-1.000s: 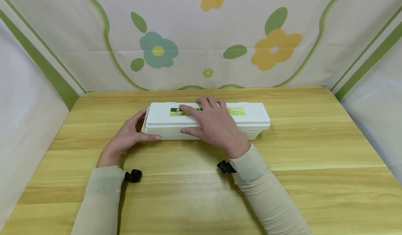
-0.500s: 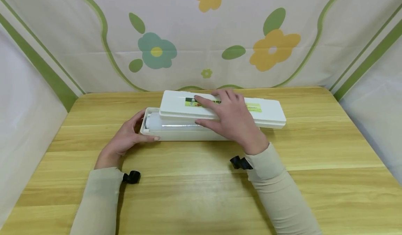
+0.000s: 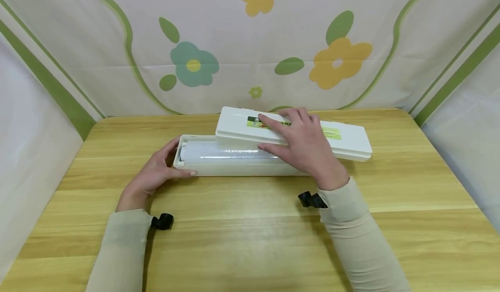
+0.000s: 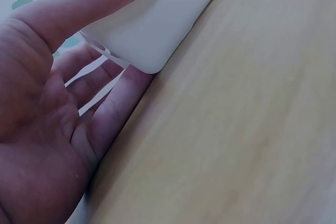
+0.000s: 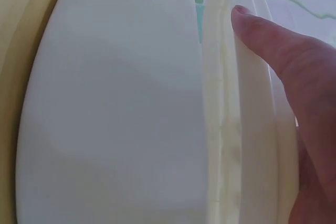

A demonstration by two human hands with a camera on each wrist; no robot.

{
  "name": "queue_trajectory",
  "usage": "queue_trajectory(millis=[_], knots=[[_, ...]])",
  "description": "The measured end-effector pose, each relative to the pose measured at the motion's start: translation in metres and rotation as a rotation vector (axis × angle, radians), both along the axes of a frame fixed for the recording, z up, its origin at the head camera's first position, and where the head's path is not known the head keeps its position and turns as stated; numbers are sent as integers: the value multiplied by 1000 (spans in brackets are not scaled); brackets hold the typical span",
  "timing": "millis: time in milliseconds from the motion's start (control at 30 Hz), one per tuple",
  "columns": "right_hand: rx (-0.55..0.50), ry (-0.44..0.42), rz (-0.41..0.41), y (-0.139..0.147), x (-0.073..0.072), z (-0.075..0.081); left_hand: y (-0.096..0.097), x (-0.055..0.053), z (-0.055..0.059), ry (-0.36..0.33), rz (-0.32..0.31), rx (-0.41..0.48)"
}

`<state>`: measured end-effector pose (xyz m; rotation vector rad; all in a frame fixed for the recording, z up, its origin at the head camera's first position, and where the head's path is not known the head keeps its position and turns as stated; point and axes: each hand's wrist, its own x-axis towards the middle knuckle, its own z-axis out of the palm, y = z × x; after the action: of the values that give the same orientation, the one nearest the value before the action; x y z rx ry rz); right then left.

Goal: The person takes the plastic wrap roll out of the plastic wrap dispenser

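Note:
A long white plastic box (image 3: 242, 169) stands on the table, and in it lies a roll of clear cling film (image 3: 230, 152). My left hand (image 3: 158, 170) grips the box's left end, thumb on the front wall and fingers round behind. The white lid (image 3: 353, 142), with a green and yellow label (image 3: 332, 132), is held by my right hand (image 3: 308, 146), thumb on its front edge and fingers over the top. The lid sits raised and tilted, shifted right, covering the box's right part. In the right wrist view the thumb (image 5: 273, 45) presses the lid's rim, above the box wall (image 5: 113, 103).
The wooden table (image 3: 242, 240) extends in front of the box and to both sides. Behind it hangs a flowered cloth (image 3: 234, 31), with pale cloth walls left and right. Small black camera mounts (image 3: 162, 221) sit at both wrists.
My right hand has lifted the lid off the box and moved it right and back, uncovering the cling film roll. The left hand stays on the box's left end.

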<state>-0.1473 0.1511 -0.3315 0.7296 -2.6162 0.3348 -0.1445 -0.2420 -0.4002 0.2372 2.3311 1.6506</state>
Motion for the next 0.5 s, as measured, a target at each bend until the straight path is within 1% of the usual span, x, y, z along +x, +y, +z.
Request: queue_trajectory(millis=[133,300,500], knots=[[-8,7,-11,9,0,1,-1,0,-1,4,-4,5],[-18,-12,-41,25,-1,3,-1,-1,-3,-13,-9,11],[-20,-33,-84,48,-5,1,-1,0,-1,-29,-11,1]])
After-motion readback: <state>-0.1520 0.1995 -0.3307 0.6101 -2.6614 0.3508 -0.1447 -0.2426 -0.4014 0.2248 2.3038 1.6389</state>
